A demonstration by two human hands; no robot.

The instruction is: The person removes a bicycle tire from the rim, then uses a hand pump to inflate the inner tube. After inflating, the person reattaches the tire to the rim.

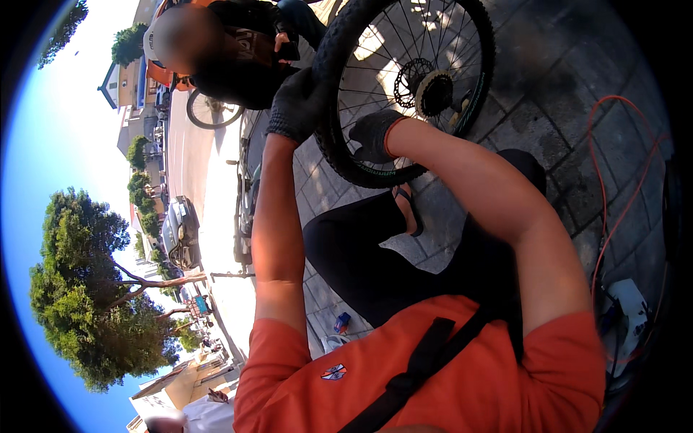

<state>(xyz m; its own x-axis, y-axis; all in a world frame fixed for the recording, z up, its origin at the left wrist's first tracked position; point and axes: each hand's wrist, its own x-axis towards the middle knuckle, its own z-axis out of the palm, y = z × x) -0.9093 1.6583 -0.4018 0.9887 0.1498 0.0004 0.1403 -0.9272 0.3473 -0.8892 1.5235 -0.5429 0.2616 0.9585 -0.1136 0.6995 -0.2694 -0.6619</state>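
Observation:
A bicycle wheel (404, 172) with a black knobby tyre, thin spokes, a brake disc (411, 78) and a toothed cassette (436, 92) is in front of me at the top of the view. My left hand (294, 107), in a dark knit glove, is closed around the tyre at the wheel's left side. Inside the lower left of the rim, my right hand (372, 137), gloved too, has its fingers curled at the rim and spokes. Its fingertips are partly hidden, so the exact spot it grips is unclear.
Another person (242, 54) in dark clothes is close by at upper left, a dark object in hand. An orange-red hose (603, 180) loops over the paving at right, near a pale grey item (628, 310). A small blue-and-red object (341, 322) lies beside my leg. A car (180, 231) stands beyond.

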